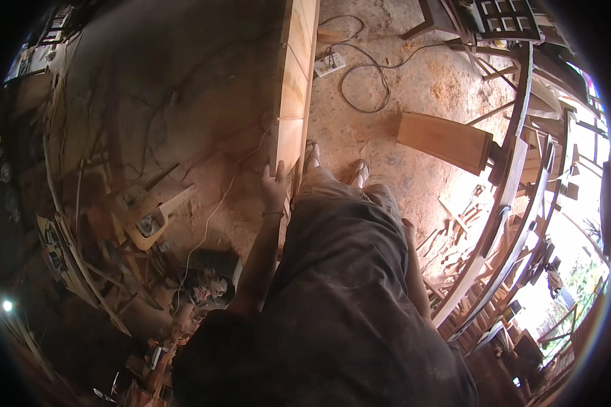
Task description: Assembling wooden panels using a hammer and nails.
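Observation:
A long pale wooden board [295,74] stands on its edge and runs away from me across the dirt floor. My left hand [274,187] is stretched out to the board's near end. It holds that end, with the fingers pointing up along it and the thumb on its face. My right arm [414,268] hangs along my right side against my dark clothing. Its hand sits by my hip and is too hidden to show the fingers. My sandalled feet [312,156] stand just right of the board.
A white power strip [330,64] with a looped black cable lies on the floor ahead. A thick wooden block [447,141] lies to the right. Curved wooden rails [512,183] and offcuts crowd the right side. Tools, scraps and a white cord [210,217] litter the left.

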Available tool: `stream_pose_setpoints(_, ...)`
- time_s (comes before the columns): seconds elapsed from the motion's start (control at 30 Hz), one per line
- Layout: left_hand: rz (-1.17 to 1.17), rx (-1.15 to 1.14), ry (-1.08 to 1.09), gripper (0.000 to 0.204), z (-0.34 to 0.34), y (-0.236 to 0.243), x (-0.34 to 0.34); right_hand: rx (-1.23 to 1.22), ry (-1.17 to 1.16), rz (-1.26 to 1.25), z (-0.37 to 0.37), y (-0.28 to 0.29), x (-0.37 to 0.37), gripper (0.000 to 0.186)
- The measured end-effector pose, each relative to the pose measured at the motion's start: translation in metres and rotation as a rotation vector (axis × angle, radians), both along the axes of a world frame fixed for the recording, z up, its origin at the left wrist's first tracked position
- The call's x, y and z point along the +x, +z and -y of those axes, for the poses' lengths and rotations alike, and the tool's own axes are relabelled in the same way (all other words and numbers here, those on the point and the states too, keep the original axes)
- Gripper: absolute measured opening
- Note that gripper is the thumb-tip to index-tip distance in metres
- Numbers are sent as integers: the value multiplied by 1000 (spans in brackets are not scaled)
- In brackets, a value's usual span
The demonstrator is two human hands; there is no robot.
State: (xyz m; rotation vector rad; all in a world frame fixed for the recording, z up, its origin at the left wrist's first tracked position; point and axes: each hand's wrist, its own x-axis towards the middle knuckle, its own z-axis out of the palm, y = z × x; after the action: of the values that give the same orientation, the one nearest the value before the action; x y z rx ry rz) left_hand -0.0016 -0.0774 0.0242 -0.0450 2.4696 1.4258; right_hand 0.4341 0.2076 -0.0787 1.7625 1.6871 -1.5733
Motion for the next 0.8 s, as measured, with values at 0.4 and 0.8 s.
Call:
stream_pose_setpoints(0.4,-190,-377,-130,49,3,-18,-9,179,252,146,-16,13,-11,25)
stream_pose_setpoints(0.8,-251,-524,-285,82,31,-49,-41,143,93,219,-98,21,96,30)
